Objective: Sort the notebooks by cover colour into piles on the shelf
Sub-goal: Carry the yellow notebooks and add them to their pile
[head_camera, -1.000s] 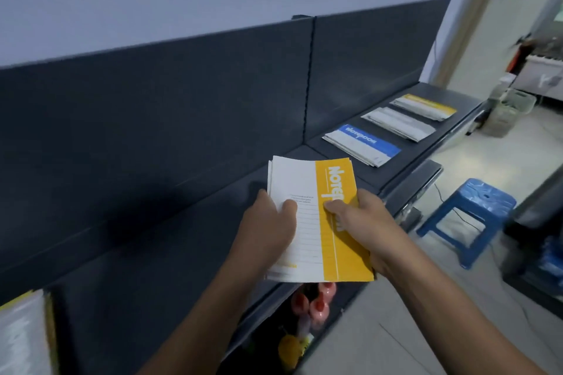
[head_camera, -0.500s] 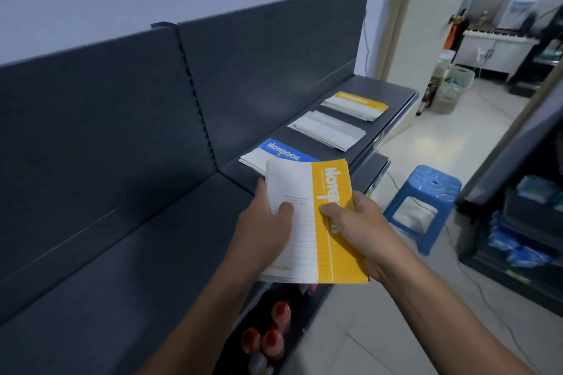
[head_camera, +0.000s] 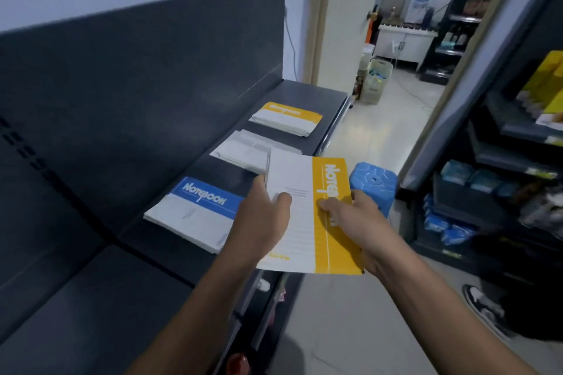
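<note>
Both hands are gripping a yellow-banded white paper notebook (head_camera: 307, 179), thumbs on its cover: the left hand (head_camera: 262, 222) is holding the white side, the right hand (head_camera: 350, 219) the yellow band. The notebook is hanging at the front edge of the dark grey metal shelf (head_camera: 310, 94), beside the blue-banded pile (head_camera: 195, 210). Judged step: carrying to placement. The next move is calling for a reach past the pale pile (head_camera: 243, 151) to the yellow-banded pile (head_camera: 286, 117).
</note>
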A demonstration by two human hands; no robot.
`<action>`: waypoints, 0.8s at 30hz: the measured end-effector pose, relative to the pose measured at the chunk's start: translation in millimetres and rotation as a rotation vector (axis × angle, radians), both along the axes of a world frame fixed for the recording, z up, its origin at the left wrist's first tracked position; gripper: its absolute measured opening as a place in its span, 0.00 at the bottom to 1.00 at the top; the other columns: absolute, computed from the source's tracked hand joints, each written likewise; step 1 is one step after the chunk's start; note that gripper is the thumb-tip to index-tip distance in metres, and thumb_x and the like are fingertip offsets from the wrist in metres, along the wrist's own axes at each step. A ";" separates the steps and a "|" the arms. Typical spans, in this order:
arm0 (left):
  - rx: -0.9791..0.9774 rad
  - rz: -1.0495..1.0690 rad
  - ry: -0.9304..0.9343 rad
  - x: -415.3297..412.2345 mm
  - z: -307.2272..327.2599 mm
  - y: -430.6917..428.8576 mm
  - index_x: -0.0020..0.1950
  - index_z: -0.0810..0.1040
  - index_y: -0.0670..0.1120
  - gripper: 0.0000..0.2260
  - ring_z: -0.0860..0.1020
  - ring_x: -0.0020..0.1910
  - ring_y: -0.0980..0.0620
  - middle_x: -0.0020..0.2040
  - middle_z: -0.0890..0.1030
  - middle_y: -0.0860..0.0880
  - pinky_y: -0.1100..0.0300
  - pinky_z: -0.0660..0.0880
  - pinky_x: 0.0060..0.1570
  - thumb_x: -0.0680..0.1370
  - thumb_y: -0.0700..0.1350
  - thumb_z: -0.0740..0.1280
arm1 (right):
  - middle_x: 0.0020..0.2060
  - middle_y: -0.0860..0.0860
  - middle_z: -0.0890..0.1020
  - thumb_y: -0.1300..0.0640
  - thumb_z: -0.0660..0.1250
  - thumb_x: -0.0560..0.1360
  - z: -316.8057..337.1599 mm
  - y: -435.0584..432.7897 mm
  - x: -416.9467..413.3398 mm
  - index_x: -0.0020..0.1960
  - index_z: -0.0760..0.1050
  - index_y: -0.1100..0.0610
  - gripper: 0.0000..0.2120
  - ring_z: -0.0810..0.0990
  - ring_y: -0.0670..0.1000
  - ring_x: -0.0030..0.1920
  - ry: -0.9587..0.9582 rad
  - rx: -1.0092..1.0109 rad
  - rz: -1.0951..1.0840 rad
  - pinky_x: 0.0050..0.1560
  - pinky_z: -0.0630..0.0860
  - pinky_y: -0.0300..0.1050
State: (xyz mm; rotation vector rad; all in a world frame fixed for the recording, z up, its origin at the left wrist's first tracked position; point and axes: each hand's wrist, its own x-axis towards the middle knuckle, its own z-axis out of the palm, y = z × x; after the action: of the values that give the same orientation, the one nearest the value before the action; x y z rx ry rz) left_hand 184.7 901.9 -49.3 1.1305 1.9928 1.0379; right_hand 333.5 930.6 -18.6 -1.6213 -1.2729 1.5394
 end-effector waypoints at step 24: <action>-0.067 0.201 0.064 54.2 -4.0 274.3 0.63 0.75 0.50 0.13 0.76 0.55 0.49 0.55 0.79 0.54 0.51 0.74 0.55 0.80 0.50 0.61 | 0.51 0.52 0.80 0.61 0.65 0.80 -38.1 321.7 51.1 0.64 0.64 0.51 0.16 0.81 0.54 0.48 0.040 -0.035 0.194 0.40 0.78 0.48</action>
State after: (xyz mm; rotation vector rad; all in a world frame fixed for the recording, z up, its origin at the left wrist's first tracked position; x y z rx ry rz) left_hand 238.9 1176.2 -53.3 0.9541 2.2111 1.0371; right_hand 384.6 1252.3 -56.7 -1.5173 -1.4241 1.7089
